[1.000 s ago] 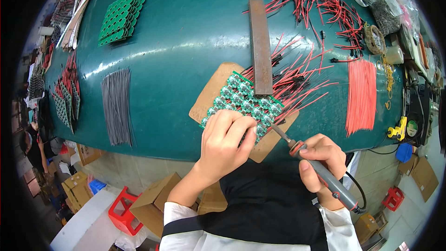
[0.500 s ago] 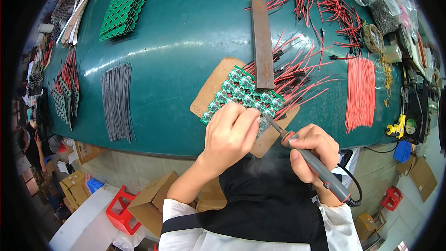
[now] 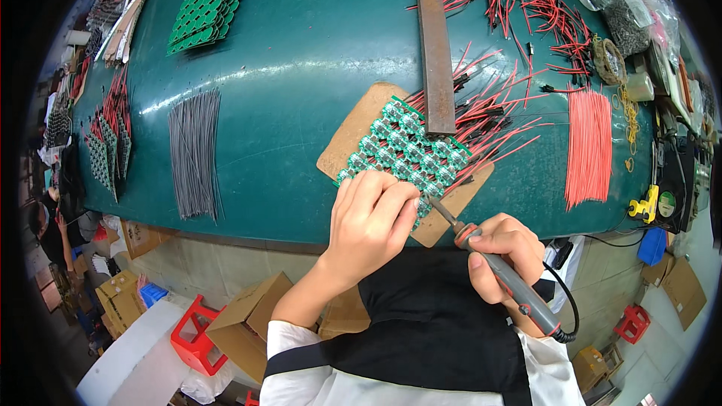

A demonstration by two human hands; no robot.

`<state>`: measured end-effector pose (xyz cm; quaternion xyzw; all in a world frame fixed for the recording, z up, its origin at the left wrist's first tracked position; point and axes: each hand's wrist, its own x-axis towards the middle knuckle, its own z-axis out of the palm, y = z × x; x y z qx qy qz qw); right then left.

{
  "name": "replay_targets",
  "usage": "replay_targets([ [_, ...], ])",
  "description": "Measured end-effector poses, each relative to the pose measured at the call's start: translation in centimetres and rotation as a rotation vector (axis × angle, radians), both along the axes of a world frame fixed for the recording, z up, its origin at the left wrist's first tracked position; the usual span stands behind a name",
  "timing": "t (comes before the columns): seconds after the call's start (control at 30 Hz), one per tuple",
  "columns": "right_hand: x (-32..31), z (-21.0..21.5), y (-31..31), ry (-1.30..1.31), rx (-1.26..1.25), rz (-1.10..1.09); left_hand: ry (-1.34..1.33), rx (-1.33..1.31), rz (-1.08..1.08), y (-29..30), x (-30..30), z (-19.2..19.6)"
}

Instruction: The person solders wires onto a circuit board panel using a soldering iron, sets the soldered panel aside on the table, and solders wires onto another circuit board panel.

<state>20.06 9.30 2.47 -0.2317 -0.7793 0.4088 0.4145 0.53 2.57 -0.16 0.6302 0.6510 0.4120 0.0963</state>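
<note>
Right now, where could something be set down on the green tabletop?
Between the grey wire bundle and tan board; between the stacked green circuit panels and rusty metal bar. Crowded: right of that bar, with red-black wire leads, and around the left hand.

Left fingers (image 3: 392,201) bend together, right fingers (image 3: 490,242) curl, forearms (image 3: 307,299) slanting inward.

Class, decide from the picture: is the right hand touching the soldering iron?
Touching. The head view shows the right hand gripping the soldering iron by its grey handle.
</note>
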Motion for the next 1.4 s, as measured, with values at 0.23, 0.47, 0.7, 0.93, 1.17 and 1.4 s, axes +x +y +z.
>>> replay_targets([
  [0.23,-0.5,0.6,0.6,-0.035,0.065,0.038,0.035,0.017,0.025,-0.1,0.3,-0.2],
  [0.47,0.1,1.4,0.3,-0.015,0.059,0.055,-0.045,-0.013,0.089,-1.8,0.0,-0.1],
  [0.7,-0.5,0.3,-1.4,-0.014,0.021,0.059,-0.027,-0.03,0.038,-2.4,0.0,-0.4],
  [0.93,-0.9,0.5,-1.2,-0.022,0.056,0.061,-0.052,-0.014,0.005,-2.5,0.2,-0.8],
  [1.17,-0.2,1.0,-1.4,0.068,0.04,0.067,-0.364,-0.045,0.139,-4.2,0.1,-0.6],
  [1.4,-0.7,0.1,-3.0,0.016,0.03,0.088,-0.186,-0.01,0.044,-4.8,-0.2,-1.2],
])
